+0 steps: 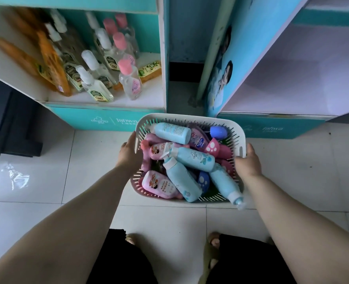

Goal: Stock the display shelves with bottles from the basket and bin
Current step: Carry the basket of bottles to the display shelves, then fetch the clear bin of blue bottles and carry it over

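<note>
Low between the two display shelves [149,98], near the tiled floor [83,160], the basket [190,117] of blue and pink bottles [196,158] sits level. The left grip [128,154] and right grip [248,162] each curl over an opposite side rim, probably to balance the heavy load within reach of both units.

Basket [190,118] at centre, over the floor [67,160]; whether it rests there cannot be told. Left hand [128,153] holds its left rim, right hand [248,160] its right rim. Heap of bottles [194,158] lies inside; one bottle [227,185] juts over the near right rim. Beyond the basket, two units with a gap [181,95] between them. Left display shelf [149,100] carries standing bottles [100,78], crowded to the left and middle. Right display shelf [292,89] stands behind and to the right.
</note>
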Motion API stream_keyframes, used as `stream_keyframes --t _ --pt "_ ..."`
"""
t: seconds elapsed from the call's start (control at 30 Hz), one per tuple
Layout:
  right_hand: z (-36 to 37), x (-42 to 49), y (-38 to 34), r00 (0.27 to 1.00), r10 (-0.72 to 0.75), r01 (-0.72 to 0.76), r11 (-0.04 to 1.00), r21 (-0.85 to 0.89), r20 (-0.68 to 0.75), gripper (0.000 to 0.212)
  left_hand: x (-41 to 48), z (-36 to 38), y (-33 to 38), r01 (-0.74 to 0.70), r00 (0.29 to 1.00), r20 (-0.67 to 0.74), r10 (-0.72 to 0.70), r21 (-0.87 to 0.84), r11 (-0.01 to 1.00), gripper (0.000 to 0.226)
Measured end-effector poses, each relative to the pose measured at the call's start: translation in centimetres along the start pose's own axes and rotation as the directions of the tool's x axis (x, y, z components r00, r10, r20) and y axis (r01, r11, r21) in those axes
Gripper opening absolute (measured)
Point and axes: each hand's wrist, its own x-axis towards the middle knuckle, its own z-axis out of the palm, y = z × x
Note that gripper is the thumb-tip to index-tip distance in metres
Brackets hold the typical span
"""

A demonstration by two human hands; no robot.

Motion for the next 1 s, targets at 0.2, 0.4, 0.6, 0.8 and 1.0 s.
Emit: stream_keyframes --t 0.2,0.4,0.6,0.8,1.0 --pt "-5.4 -8.1 -7.7 0.981 -0.174 0.189 0.954 -0.232 0.083 0.074 -6.9 -6.1 6.6 -0.103 0.994 0.001 0.106 0.244 0.964 0.07" --pt "-13.8 -18.8 -16.6 0.932 -0.333 0.363 0.868 -0.338 0.145 0.075 -17.1 -15.9 14.6 -0.152 0.986 -0.03 0.166 0.271 0.95 0.074" --pt "-22.6 -29.6 -25.5 0.89 -0.417 0.455 0.839 -0.3 0.184 0.068 -27.6 -25.6 21.8 -0.233 0.954 -0.081 0.288 0.403 0.885 0.069" --pt "-29.1 -38.1 -33.5 0.81 -0.537 0.585 0.768 -0.262 0.235 0.058 -36.5 -33.8 26.7 -0.238 0.934 -0.177 0.309 0.332 0.913 0.062" --pt "-31.3 -44.7 -40.7 0.654 -0.695 0.754 0.628 -0.19 0.3 0.056 -43.1 -40.7 27.1 -0.187 0.89 -0.378 0.256 0.21 0.96 0.065"
